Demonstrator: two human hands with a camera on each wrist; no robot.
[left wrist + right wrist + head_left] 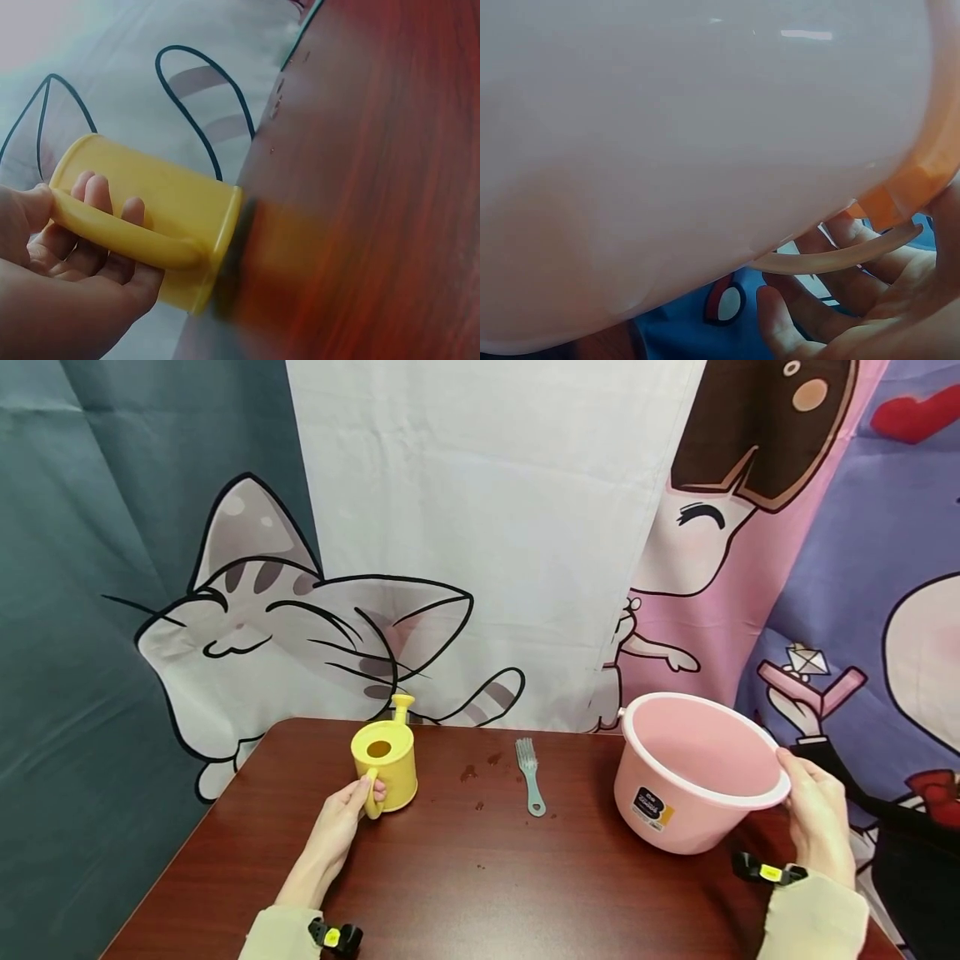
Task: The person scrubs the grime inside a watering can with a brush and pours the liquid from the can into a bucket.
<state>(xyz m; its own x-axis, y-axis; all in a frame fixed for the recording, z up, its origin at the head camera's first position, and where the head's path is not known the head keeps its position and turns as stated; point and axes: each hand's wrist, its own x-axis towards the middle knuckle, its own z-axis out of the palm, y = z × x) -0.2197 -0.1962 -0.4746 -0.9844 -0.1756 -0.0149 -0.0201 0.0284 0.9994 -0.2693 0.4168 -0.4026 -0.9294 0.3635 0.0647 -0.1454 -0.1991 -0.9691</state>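
My left hand (351,814) grips the looped handle of a yellow toy watering can (397,772), its fingers curled under the handle (131,240) in the left wrist view. The can is upright, its small spout pointing to the back. At the right, my right hand (817,810) holds the edge of a pink plastic bucket (693,818), thumb over the white rim. In the right wrist view the bucket's wall (705,135) fills most of the picture. A curved carrying handle (832,259) passes by the fingers there.
A small blue-green fork (531,781) lies between can and bucket, tines toward the back. Dark wet spots (468,772) dot the brown table (540,902) beside it. A printed cloth (480,527) with cartoon figures hangs right behind the table's back edge.
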